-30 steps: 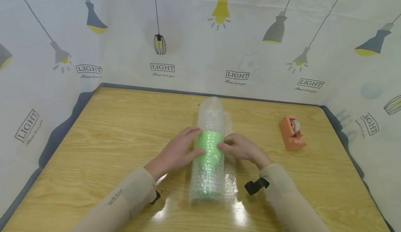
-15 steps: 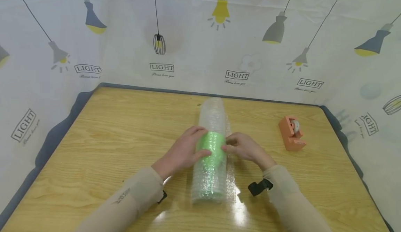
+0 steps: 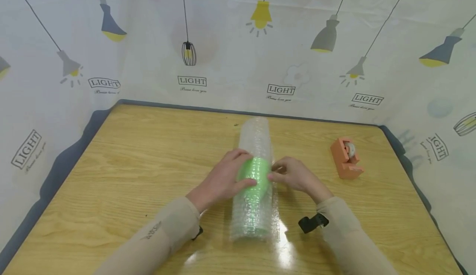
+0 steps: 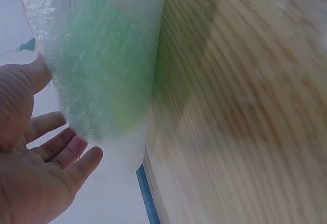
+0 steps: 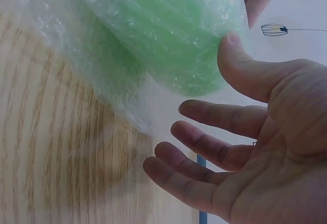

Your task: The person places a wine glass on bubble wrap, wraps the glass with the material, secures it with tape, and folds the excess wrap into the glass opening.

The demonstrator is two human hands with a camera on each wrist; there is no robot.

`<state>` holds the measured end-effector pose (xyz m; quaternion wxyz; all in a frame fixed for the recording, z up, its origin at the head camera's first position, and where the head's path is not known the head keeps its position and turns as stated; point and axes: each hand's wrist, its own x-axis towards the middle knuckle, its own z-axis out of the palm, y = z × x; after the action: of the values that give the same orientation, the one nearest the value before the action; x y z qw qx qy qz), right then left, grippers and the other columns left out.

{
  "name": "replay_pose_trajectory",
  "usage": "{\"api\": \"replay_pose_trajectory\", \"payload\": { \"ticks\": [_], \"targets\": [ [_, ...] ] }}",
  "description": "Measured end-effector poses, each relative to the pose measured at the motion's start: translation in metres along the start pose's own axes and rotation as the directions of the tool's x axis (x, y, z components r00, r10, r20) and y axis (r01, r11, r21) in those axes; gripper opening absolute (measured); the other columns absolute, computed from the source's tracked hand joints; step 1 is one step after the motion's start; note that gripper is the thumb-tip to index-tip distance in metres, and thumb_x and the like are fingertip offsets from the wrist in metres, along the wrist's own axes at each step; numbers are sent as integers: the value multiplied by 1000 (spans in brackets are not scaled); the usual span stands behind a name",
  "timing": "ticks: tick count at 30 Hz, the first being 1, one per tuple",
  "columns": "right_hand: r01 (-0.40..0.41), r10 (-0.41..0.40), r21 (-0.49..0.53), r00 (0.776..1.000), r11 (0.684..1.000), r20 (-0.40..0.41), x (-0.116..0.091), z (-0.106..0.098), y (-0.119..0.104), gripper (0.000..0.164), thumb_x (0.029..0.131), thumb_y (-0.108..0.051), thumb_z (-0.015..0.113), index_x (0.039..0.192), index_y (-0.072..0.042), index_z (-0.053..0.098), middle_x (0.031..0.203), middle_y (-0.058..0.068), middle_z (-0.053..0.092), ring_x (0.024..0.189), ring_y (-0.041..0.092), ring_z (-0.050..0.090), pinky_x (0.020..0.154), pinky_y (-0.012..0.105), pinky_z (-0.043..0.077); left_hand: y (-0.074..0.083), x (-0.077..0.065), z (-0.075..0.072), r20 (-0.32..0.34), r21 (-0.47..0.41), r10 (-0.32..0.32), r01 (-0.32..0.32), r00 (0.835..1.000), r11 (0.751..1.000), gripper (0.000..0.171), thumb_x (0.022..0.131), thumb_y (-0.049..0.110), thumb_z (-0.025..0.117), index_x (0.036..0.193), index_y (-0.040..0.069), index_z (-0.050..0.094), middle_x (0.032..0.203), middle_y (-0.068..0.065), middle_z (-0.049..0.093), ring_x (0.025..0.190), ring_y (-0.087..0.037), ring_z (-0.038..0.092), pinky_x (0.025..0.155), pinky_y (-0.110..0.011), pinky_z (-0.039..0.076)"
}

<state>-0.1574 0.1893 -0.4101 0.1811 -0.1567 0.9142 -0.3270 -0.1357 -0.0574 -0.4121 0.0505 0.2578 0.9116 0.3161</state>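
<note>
Head view: bubble wrap (image 3: 255, 138) looks mostly rolled, three-o'clock flap (image 5: 84, 53) unwound, left hand (image 3: 223, 178) and right hand (image 3: 294, 176) touching the wrap, fingers loosely spread

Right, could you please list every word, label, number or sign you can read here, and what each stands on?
"LIGHT": boxed, repeated across the printed backdrop.
Small script under those boxes: too small to read surely.
Print on the left sleeve: too blurred.
Faint large lettering, backdrop's right side: unclear.
Tape dispenser: tiny marking, unreadable.
Bubble-wrapped green item: no text visible.
</note>
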Motion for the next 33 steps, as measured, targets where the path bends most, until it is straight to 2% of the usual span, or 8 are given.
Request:
{"api": "replay_pose_trajectory", "payload": {
  "ticks": [7, 14, 19, 22, 27, 33],
  "targets": [
    [-7, 7, 8, 1000, 1000, -1, -5, -3, -2, 44, 97, -27, 73, 124, 7, 67, 127, 28, 66, 113, 43, 67, 96, 54, 58, 2, 4, 2, 14, 9, -2, 2, 1000, 1000, 75, 92, 45, 76, 152, 10, 49, 155, -7, 46, 143, -25, 43, 120, -44, 38],
    [-12, 12, 51, 1000, 999, -4, -11, -8, 0, 45, 98, -29, 71, 126, 5, 66, 128, 26, 67, 115, 41, 66, 92, 49, 60, 4, 7, 5, 8, 18, 16, -16, 1000, 1000, 75, 91, 47, 76, 151, 10, 50, 153, -6, 47, 142, -24, 44, 120, -43, 39],
    [-44, 44, 62, 999, 997, 1, -15, -13, -6, 45, 101, -35, 66, 125, 3, 67, 126, 22, 68, 113, 38, 66, 90, 47, 60, 7, 11, 6, 6, 0, 23, -23, 1000, 1000, 75, 90, 48, 78, 150, 11, 52, 152, -6, 48, 141, -24, 43, 119, -42, 40],
    [-78, 79, 65, 997, 995, -3, -16, -14, -11, 50, 100, -41, 67, 122, 3, 68, 124, 22, 69, 110, 35, 68, 88, 46, 61, 9, 14, 8, 4, 7, 36, -36, 999, 999, 75, 89, 48, 80, 148, 10, 54, 150, -5, 49, 140, -23, 44, 119, -40, 40],
    [-111, 112, 5, 994, 994, -20, -15, -12, -19, 61, 97, -51, 68, 119, 6, 68, 119, 23, 70, 105, 34, 70, 84, 45, 62, 13, 17, 11, -5, 43, 60, -60, 998, 997, 74, 88, 49, 80, 146, 10, 55, 147, -4, 51, 138, -22, 46, 118, -37, 42],
    [-152, 150, -46, 988, 987, -39, -11, -7, -21, 64, 95, -56, 68, 112, 6, 70, 113, 21, 72, 95, 29, 68, 76, 43, 60, 16, 19, 13, -22, 47, 81, -80, 996, 996, 73, 87, 49, 81, 144, 10, 57, 144, -3, 53, 134, -20, 47, 116, -34, 44]
  ]
}}
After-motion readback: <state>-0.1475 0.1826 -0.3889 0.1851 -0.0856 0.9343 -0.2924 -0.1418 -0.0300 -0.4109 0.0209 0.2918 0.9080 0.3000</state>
